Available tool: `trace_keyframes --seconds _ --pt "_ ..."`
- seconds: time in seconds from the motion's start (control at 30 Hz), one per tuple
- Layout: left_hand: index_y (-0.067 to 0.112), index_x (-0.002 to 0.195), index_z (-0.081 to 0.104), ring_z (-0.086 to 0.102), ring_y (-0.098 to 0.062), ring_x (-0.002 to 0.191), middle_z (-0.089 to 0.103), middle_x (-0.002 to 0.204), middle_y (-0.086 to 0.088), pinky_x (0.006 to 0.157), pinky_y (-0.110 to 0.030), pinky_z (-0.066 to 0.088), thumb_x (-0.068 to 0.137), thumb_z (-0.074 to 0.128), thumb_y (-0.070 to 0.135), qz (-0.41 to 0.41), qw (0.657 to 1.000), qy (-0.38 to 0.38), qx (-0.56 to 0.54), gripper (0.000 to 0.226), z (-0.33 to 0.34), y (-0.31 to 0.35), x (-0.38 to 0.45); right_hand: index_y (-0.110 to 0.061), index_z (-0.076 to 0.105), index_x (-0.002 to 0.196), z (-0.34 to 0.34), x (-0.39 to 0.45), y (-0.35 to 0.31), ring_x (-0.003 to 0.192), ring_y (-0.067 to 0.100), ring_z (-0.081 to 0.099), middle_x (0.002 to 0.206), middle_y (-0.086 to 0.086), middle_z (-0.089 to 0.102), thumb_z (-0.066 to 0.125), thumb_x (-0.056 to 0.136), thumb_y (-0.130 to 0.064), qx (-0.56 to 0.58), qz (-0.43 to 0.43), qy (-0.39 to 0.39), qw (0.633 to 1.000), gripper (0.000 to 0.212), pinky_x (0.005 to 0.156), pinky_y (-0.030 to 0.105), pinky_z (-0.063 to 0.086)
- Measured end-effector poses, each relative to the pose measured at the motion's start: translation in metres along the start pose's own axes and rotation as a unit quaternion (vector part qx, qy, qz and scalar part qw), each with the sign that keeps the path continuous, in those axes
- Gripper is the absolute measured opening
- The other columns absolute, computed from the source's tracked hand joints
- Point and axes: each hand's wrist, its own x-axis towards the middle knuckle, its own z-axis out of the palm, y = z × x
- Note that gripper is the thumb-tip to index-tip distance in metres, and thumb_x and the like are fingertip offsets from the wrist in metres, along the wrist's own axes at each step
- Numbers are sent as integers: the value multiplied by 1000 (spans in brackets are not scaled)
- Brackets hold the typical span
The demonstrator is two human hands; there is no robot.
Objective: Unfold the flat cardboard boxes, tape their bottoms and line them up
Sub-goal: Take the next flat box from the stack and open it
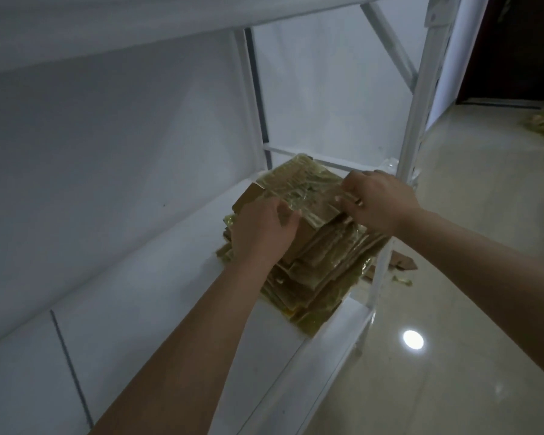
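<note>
On the white shelf (157,296), the left hand (264,229) curls over the near edge of the top flattened cardboard box (299,191) — the right hand (377,200) pinches its far-right edge. The stack of taped flat boxes (321,271) lies beneath, beside the rack's upright post (421,98).

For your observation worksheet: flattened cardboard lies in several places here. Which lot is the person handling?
The stack of flattened cardboard boxes on the white shelf: both the left hand and right hand grip its top piece. The cardboard scraps on the floor lie untouched.
</note>
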Motion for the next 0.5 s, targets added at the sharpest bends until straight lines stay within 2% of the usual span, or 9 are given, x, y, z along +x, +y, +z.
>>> trace_keyframes --seconds 0.13,0.23,0.3,0.4,0.5 --pt "20 131 55 45 -18 128 55 133 2 96 -37 46 90 57 53 -25 1000 8 15 52 23 -4 21 -16 53 130 16 37 7 114 32 51 119 12 61 51 94 -49 1 -7 -40 999 49 88 40 45" --pt "16 142 39 27 -26 141 38 149 -7 108 -45 37 88 55 61 -68 996 -4 55 73 35 -12 27 -15 45 136 30 54 7 122 33 46 130 14 54 50 90 -62 -3 4 -74 997 65 96 44 44" --pt "13 149 24 11 -31 148 21 158 -11 116 -51 26 84 51 71 -103 992 -25 70 91 41 -19 26 -14 40 139 39 61 5 126 34 44 135 14 50 48 84 -72 2 21 -97 995 81 98 45 41" --pt "4 153 4 0 -35 149 3 162 -17 115 -57 16 70 37 89 -176 979 -55 86 123 50 -29 23 -12 39 137 51 69 4 125 35 46 136 15 51 48 74 -83 5 44 -136 990 95 99 44 41" --pt "-2 152 -2 -4 -39 148 -5 160 -23 112 -64 16 55 24 100 -256 957 -90 100 143 55 -32 20 -9 41 133 58 74 5 120 35 50 132 16 52 55 66 -85 31 66 -152 986 103 95 43 44"
